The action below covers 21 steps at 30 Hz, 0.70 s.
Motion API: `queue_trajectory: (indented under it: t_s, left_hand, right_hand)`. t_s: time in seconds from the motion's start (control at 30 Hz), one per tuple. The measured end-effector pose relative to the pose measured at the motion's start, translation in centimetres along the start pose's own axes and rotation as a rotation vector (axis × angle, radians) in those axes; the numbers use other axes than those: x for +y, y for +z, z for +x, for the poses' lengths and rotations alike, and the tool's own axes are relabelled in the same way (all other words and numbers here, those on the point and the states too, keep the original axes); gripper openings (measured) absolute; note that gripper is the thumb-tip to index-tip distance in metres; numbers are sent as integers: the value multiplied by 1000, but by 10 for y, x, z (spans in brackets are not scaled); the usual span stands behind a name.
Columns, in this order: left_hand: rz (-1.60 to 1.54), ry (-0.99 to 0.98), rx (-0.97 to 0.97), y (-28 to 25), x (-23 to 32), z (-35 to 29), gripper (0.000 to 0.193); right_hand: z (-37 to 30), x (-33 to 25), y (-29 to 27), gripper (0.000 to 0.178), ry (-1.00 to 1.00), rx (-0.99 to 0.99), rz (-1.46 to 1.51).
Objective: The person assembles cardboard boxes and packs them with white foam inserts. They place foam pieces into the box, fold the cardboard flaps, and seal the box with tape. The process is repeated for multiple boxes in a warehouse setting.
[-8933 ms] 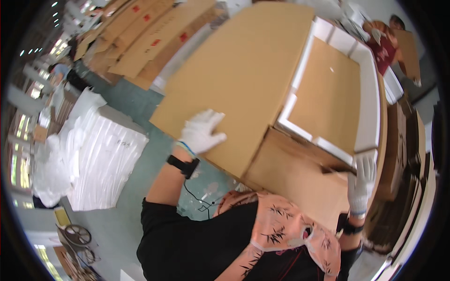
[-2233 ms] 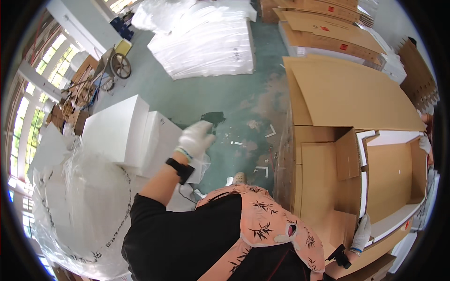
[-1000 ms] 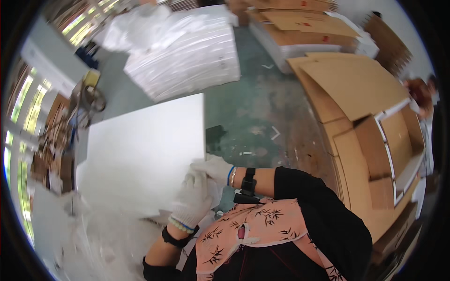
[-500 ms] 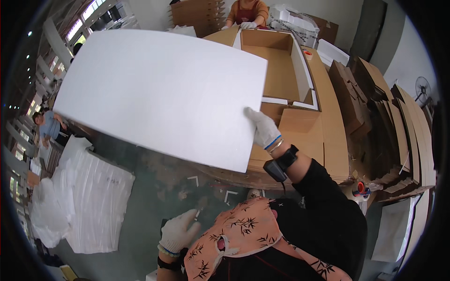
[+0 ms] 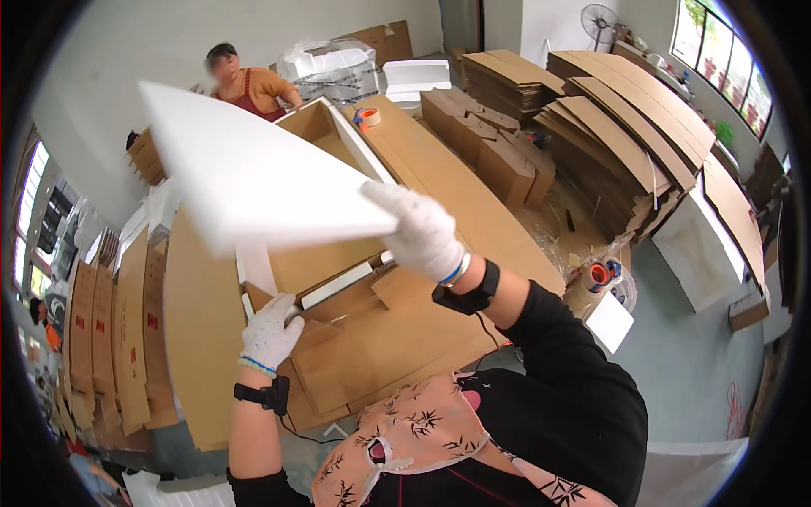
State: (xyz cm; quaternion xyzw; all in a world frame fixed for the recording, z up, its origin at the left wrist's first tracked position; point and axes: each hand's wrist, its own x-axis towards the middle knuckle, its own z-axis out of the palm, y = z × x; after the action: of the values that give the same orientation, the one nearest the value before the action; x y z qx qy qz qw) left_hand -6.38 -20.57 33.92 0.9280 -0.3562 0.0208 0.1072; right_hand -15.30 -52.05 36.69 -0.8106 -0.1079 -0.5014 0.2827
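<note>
Above the open carton [image 5: 308,264], a flat white sheet [image 5: 253,169] is suspended at a tilt, blurred, and screens part of the carton's interior from view. The right hand [image 5: 425,235], in a white glove, is closed on the sheet's near right corner; its thumb cannot be made out. The left hand [image 5: 272,334], likewise gloved, is at the carton's near left corner, below the sheet and clear of it. Whether that hand grips the cardboard or only rests on it cannot be told. A white foam strip [image 5: 338,286] lies along the carton's near edge, between the two hands. A broad cardboard panel [image 5: 196,338] extends along the left side. Beyond the carton's right side, a tape roll [image 5: 369,117] rests on brown cardboard. A co-worker [image 5: 262,89] in an orange top and dark red apron stands at the far side, partly hidden by the sheet. Stacked cardboard [image 5: 591,144] occupies the area farther right.
</note>
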Motion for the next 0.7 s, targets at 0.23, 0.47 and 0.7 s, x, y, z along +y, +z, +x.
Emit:
queue_trajectory:
  t_s: [0.23, 0.47, 0.7]
  left_hand:
    - [117, -91, -347, 32, -40, 45, 46]
    - [-106, 41, -222, 31, -44, 13, 31]
    - [-214, 22, -104, -11, -30, -26, 38]
  right_hand:
    - [-38, -19, 71, 42, 25, -475, -305]
    - [-15, 16, 143, 36, -73, -1046, -493]
    - [20, 35, 236, 108, -307, -2135, -384]
